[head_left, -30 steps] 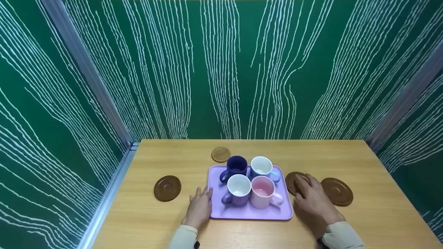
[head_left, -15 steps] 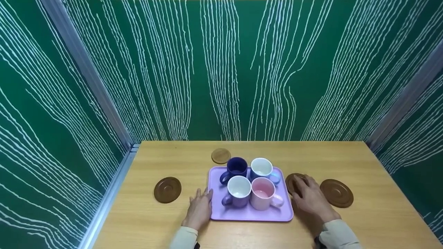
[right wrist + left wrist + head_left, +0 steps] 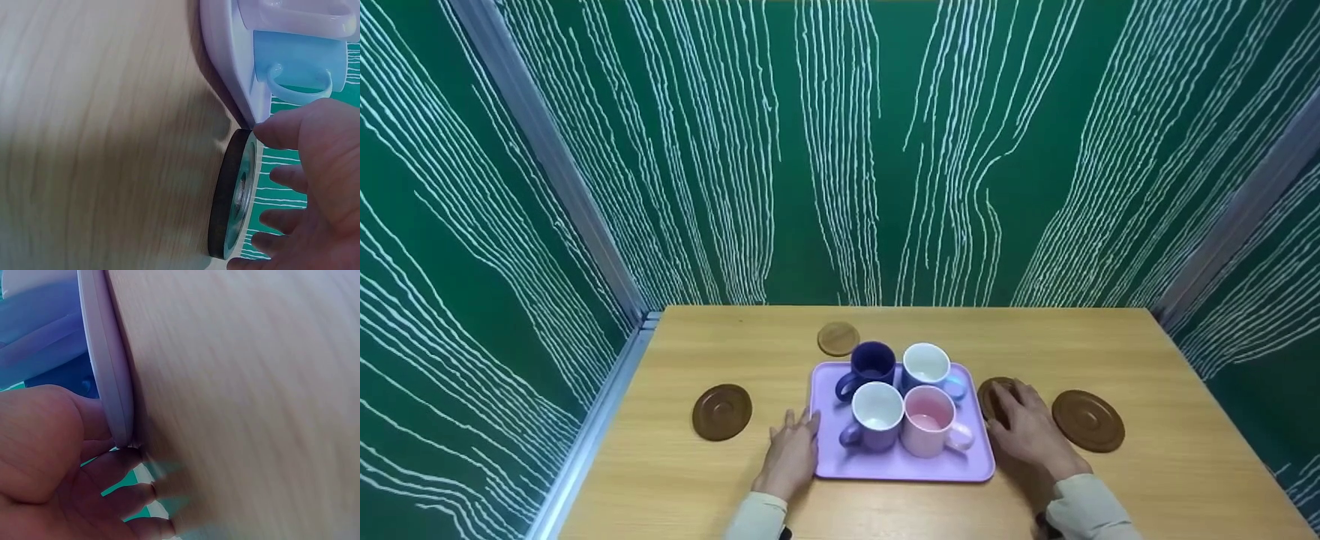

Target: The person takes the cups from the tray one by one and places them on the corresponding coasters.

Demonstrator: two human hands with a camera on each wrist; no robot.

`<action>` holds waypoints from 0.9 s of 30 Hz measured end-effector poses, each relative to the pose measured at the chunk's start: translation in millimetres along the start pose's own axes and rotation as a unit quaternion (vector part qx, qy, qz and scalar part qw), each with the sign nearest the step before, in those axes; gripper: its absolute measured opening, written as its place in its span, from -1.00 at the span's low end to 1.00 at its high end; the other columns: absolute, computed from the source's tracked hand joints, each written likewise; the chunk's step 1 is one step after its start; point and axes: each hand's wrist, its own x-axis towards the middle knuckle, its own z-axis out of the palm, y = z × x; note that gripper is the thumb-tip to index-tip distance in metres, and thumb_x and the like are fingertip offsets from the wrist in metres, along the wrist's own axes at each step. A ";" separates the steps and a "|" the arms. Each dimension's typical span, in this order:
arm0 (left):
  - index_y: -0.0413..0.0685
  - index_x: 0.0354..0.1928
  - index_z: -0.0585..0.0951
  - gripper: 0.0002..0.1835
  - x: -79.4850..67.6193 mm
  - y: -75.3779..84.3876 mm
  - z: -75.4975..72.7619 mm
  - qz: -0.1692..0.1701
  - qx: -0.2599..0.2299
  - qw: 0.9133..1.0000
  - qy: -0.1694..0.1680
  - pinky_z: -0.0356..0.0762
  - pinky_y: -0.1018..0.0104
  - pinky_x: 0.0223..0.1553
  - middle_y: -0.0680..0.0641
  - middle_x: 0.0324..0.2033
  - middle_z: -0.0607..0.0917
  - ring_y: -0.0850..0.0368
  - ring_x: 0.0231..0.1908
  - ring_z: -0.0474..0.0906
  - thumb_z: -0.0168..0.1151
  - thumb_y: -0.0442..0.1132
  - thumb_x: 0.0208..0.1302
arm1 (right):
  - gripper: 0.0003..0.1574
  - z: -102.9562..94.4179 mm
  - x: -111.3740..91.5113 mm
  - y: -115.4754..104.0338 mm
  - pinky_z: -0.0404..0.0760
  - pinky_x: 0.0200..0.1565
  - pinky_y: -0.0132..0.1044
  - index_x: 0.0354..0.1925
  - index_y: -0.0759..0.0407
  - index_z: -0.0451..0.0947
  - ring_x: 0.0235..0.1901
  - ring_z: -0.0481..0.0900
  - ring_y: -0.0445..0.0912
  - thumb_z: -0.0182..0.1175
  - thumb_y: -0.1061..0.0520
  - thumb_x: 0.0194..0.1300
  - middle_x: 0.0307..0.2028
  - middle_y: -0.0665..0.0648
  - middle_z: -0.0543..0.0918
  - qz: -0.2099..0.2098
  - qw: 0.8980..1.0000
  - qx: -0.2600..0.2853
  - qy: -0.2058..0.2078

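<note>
A purple tray [image 3: 904, 469] bears a dark blue mug [image 3: 873, 361], a blue mug with white interior [image 3: 927, 361], a purple mug with white interior [image 3: 877, 414] and a pink mug [image 3: 928, 421]. My left hand [image 3: 790, 456] rests at the tray's left side, thumb side touching the rim, fingers spread towards the table. My right hand [image 3: 1031, 433] lies over a dark brown round coaster [image 3: 988, 401] just right of the tray, hiding part of it. In the right wrist view, the thumb [image 3: 278, 128] is at the edge of the flat-lying coaster [image 3: 236, 197], while the other fingers are loosely bent above it.
Another dark brown coaster [image 3: 1087, 421] lies right of my right hand, and a third [image 3: 721, 412] lies far left. A smaller, lighter wooden coaster [image 3: 838, 339] sits behind the tray. Green walls [image 3: 885, 150] with white lines enclose the wooden table [image 3: 660, 487] at the back and sides.
My right hand has shifted slightly to the left over the coaster. My left hand, the tray and the mugs have stayed in place.
</note>
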 end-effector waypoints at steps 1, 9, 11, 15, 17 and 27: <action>-0.31 0.33 0.56 -0.56 0.2 0.0 -0.3 0.001 0.001 1.000 0.001 0.18 -0.67 0.24 -0.41 0.32 0.53 -0.60 0.37 0.30 0.18 -0.37 0.44 | -0.18 0.1 0.5 -0.2 0.18 0.39 0.47 0.46 0.37 0.33 0.40 0.15 0.63 0.31 0.09 0.37 0.40 0.67 0.24 0.001 1.000 -0.002 -0.004; -0.31 0.35 0.53 -0.55 1.1 0.4 -0.1 -0.007 -0.001 1.000 -0.007 0.14 -0.67 0.26 -0.38 0.36 0.50 -0.58 0.40 0.26 0.15 -0.36 0.47 | -0.17 1.7 4.2 3.4 0.18 0.38 0.47 0.49 0.36 0.29 0.42 0.11 0.61 0.26 0.08 0.39 0.43 0.70 0.18 0.003 0.999 -0.014 -0.035; -0.31 0.36 0.53 -0.55 1.2 0.5 0.5 -0.010 0.000 1.000 -0.009 0.13 -0.67 0.27 -0.37 0.37 0.49 -0.58 0.40 0.26 0.14 -0.35 0.48 | -0.18 2.3 5.2 4.8 0.21 0.38 0.46 0.49 0.37 0.29 0.42 0.13 0.60 0.26 0.09 0.39 0.42 0.70 0.19 0.000 0.999 -0.021 -0.036; -0.31 0.36 0.53 -0.55 1.3 0.6 1.1 -0.012 -0.002 1.000 -0.011 0.12 -0.67 0.27 -0.37 0.37 0.49 -0.57 0.40 0.26 0.14 -0.35 0.48 | -0.20 4.1 5.5 7.4 0.24 0.37 0.45 0.47 0.39 0.31 0.42 0.15 0.58 0.25 0.09 0.39 0.41 0.69 0.22 0.003 0.999 -0.034 -0.036; -0.30 0.36 0.52 -0.54 1.4 0.5 1.2 -0.014 -0.004 1.000 -0.013 0.12 -0.66 0.28 -0.36 0.38 0.49 -0.57 0.41 0.25 0.14 -0.34 0.48 | -0.22 4.3 5.2 7.9 0.24 0.37 0.45 0.45 0.41 0.32 0.42 0.15 0.58 0.24 0.09 0.40 0.40 0.69 0.24 0.005 0.999 -0.036 -0.038; -0.31 0.33 0.55 -0.56 1.5 -0.5 0.8 -0.003 0.004 1.000 -0.004 0.19 -0.67 0.23 -0.39 0.34 0.52 -0.58 0.38 0.29 0.14 -0.36 0.47 | -0.29 0.3 9.2 9.8 0.27 0.37 0.41 0.40 0.47 0.38 0.40 0.17 0.60 0.22 0.12 0.42 0.35 0.72 0.29 -0.007 0.999 -0.025 -0.047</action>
